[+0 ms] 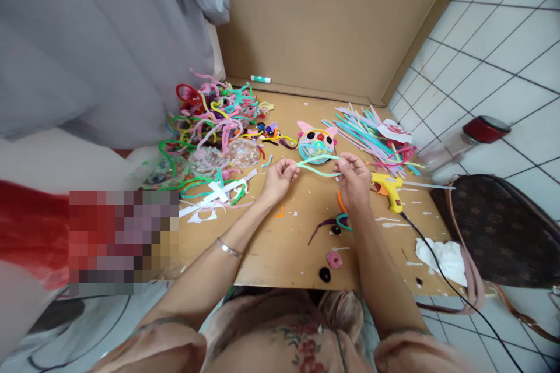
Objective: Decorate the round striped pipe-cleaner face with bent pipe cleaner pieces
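Over a low brown board (271,245), my left hand (278,178) and my right hand (352,178) each pinch one end of a light green pipe cleaner (317,170). It bends in a narrow loop between them. Just beyond my fingers lies a small pink cat-face craft (315,141) with dark eyes and a red nose. A silver bangle sits on my left wrist.
A tangled heap of coloured pipe cleaners (210,113) lies at the left, straight ones (367,134) at the right. A yellow glue gun (389,186) with its cord lies beside my right hand. A red-lidded jar (464,140), a brown bag (499,227), white tissue (441,256) and a glue stick (261,78) are around.
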Available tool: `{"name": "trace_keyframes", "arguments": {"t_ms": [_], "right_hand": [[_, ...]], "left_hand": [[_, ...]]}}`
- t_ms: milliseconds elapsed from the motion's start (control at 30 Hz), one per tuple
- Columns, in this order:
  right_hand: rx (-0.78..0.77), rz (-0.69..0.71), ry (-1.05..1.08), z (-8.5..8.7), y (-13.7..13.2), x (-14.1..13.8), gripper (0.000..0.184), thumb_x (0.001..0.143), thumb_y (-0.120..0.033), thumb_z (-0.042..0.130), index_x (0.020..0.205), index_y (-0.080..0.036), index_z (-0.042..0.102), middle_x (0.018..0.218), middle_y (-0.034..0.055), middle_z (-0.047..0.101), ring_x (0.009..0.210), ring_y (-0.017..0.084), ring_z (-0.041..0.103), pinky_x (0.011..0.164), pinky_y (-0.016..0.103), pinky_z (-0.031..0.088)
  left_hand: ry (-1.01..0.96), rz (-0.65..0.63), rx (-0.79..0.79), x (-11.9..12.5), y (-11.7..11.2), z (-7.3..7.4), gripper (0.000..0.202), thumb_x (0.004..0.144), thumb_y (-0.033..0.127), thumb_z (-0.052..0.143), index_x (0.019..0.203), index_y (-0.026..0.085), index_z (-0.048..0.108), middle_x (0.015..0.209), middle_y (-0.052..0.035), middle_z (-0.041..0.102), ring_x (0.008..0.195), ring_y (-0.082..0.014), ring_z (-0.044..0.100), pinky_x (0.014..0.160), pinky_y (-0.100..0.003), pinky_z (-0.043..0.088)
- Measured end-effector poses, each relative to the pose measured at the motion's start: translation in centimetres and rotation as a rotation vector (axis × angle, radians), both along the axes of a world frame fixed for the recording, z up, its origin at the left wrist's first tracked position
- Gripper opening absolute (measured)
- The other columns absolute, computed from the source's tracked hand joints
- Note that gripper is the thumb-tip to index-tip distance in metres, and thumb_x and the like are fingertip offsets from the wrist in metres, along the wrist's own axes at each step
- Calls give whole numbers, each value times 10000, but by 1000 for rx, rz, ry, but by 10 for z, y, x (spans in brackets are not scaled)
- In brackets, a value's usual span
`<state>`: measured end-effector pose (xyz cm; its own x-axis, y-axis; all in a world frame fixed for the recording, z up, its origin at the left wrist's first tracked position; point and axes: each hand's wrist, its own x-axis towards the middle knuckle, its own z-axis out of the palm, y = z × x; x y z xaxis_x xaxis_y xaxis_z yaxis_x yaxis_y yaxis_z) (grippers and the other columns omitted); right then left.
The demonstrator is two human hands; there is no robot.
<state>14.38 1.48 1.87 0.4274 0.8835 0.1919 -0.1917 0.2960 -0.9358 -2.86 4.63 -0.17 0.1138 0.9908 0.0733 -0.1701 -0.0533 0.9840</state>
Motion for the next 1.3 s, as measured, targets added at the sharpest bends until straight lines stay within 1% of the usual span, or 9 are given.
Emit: {"name": "trace_keyframes", "arguments": {"t_ms": [100,333,500,600,700,833,933,1033,1300], "right_hand": [[-22,-35,-155,0,2,13,300,645,-420,782,813,-202,664,654,-26,623,601,116,562,549,238,458],[-67,-13,-464,-9,6,23,264,676,-399,723,820,-181,694,697,14,672,622,149,601,614,296,500],[-68,-183,-615,-10,6,23,174,718,-364,653,724,-191,675,674,30,677,629,184,628,660,338,521],[-77,-179,-579,-11,8,22,193,715,-391,665,703,-199,659,612,15,651,574,172,606,602,317,511],[-97,-83,-434,-13,11,25,254,671,-439,702,719,-196,647,583,6,632,516,150,572,521,287,481],[-99,-6,-372,-17,18,33,293,631,-452,726,740,-192,642,592,3,629,524,138,574,526,282,490],[-105,0,-385,-18,22,38,279,648,-444,708,752,-193,644,596,-1,619,540,136,570,534,279,483],[-104,-4,-426,-19,28,40,245,656,-407,693,760,-187,659,608,6,630,551,144,571,532,277,467],[-99,6,-511,-22,43,45,144,667,-314,633,726,-188,667,592,-6,634,554,148,589,565,279,466]], "left_hand": [[26,22,37,-5,5,-2,140,812,237,635,711,166,569,652,15,599,555,-90,497,596,-230,411],[41,24,96,-9,11,-6,128,832,240,613,736,169,566,656,11,600,561,-92,497,588,-223,410],[95,10,160,-13,15,-8,142,842,284,602,764,170,574,663,7,589,583,-102,499,598,-227,411],[168,20,215,-16,21,-12,146,854,295,581,773,174,566,675,5,584,603,-111,503,607,-233,405],[271,43,283,-17,29,-17,145,870,284,537,770,180,550,672,6,566,610,-123,498,608,-245,391],[420,73,388,-15,40,-23,136,876,270,500,769,189,528,702,-7,589,635,-148,524,632,-272,409],[420,41,474,-13,47,-24,120,880,269,486,786,197,508,910,-72,687,900,-207,639,808,-322,478],[393,-9,536,-13,55,-22,119,893,282,475,803,205,490,1065,-120,699,1106,-240,633,931,-372,476],[414,-9,595,-18,64,-25,157,917,341,481,822,218,462,1117,-141,701,1064,-241,663,942,-418,495]]}}
